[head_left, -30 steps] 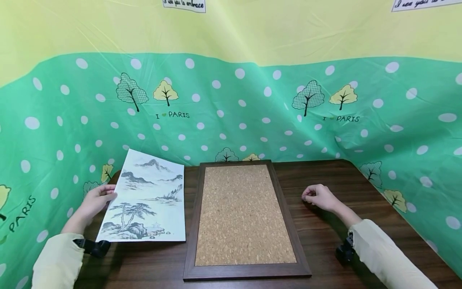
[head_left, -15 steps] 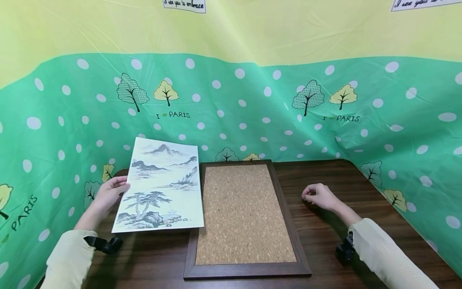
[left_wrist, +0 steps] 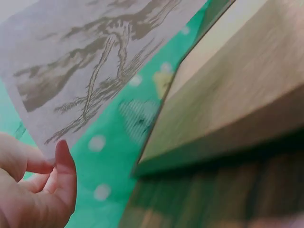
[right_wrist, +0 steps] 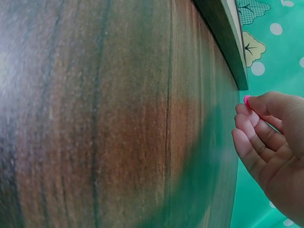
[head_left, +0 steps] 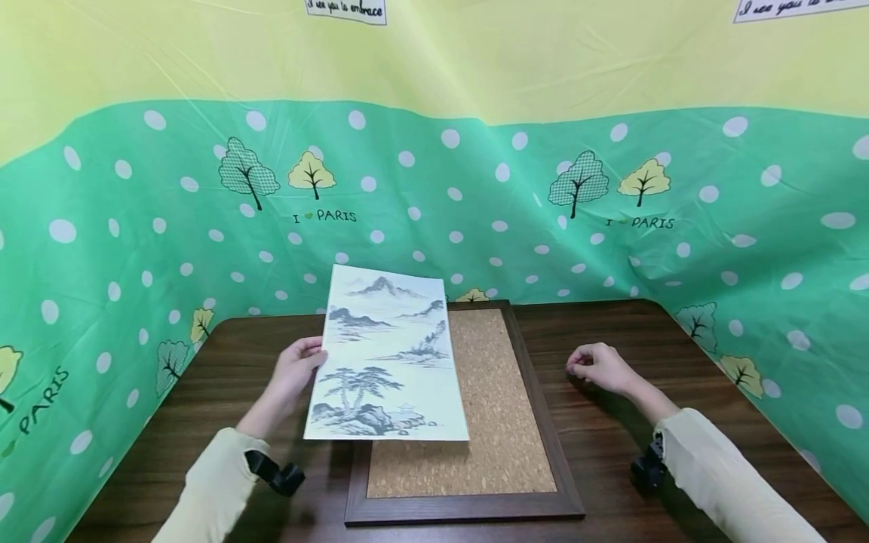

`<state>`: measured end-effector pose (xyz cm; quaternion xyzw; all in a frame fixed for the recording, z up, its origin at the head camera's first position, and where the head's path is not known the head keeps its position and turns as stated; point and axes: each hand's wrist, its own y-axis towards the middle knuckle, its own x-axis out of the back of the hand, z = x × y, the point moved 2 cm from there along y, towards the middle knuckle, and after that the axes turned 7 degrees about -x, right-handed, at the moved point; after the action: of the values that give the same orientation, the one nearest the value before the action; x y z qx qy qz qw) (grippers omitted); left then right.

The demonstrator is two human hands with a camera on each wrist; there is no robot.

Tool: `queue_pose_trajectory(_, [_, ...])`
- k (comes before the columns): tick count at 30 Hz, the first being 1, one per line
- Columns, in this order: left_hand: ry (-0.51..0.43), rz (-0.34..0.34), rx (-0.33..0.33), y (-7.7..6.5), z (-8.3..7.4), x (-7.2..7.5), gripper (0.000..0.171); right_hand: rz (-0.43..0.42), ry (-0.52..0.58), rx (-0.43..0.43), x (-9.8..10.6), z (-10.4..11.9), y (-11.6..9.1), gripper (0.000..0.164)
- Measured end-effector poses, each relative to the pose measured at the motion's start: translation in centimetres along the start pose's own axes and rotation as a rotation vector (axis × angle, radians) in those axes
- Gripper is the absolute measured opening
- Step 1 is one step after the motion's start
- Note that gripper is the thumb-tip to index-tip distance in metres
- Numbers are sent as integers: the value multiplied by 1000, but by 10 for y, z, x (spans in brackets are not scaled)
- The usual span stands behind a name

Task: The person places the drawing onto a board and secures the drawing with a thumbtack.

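Observation:
A sheet of paper [head_left: 388, 347] with an ink landscape of mountains and pines is pinched at its left edge by my left hand [head_left: 299, 368]. It is held upright-tilted over the left part of a cork board [head_left: 498, 392] in a dark wooden frame, hiding much of the cork. In the left wrist view, thumb and fingers [left_wrist: 66, 175] meet at the paper's edge. To the right of the board, my right hand [head_left: 603, 368] stays low over the table, fingers curled. In the right wrist view its thumb and forefinger pinch a small pink push pin [right_wrist: 246, 100], mostly hidden.
The dark wood-grain table [head_left: 271, 335] carries the board near its middle. Behind and at both sides hangs a green and yellow cloth [head_left: 434, 181] with white dots and printed trees. A black camera [head_left: 288, 479] is strapped to each wrist.
My left hand has carried the paper to the right, from beside the board to over its left part, lifting it on the way. The right hand has stayed nearly still.

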<state>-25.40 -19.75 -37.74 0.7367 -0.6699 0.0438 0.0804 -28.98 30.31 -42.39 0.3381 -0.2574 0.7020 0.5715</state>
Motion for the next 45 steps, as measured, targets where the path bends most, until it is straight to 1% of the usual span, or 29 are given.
queue_pose_trajectory(1, [-13,-4,0,-1,2,-9,34,-3,3,-9,0,0,0,7])
queue_pose_trajectory(6, [-73,-25,-1,-11,12,-50,30,3,1,-3,-1,0,0,7])
queue_pose_trajectory(9, [-75,-21,-8,-18,18,-70,28,5,0,4,-2,0,0,6])
queue_pose_trajectory(12, [-60,1,-14,-25,22,-85,28,8,-2,6,-2,0,0,7])
queue_pose_trajectory(16, [-49,26,-12,-31,28,-96,27,9,-1,-5,-3,0,0,8])
queue_pose_trajectory(20, [-44,30,-19,-33,32,-101,26,9,-4,-6,-4,-1,0,8])
queue_pose_trajectory(23, [-18,25,-54,-34,35,-103,25,11,-7,-4,-4,-1,0,8])
queue_pose_trajectory(26, [20,23,-93,-34,39,-104,24,9,-6,-6,-5,-1,0,7])
queue_pose_trajectory(27, [30,27,-99,-37,35,-104,24,10,-3,-3,-4,-1,-1,7])
queue_pose_trajectory(30, [73,33,-110,-36,39,-104,24,12,1,7,-5,0,-1,7])
queue_pose_trajectory(33, [109,36,-111,-35,41,-103,25,13,5,-3,-5,0,-1,7])
queue_pose_trajectory(34, [123,34,-115,-33,47,-103,26,13,3,-6,-6,0,-1,7])
queue_pose_trajectory(39, [181,53,-139,-30,48,-101,27,12,-1,-11,-6,-1,0,8])
queue_pose_trajectory(42, [213,60,-161,-27,47,-97,27,15,-2,-5,-5,-1,0,8])
queue_pose_trajectory(44, [260,61,-195,-24,44,-92,27,20,-4,0,-5,0,0,8])
queue_pose_trajectory(45, [299,64,-223,-22,43,-89,28,19,-3,-4,-5,1,0,8])
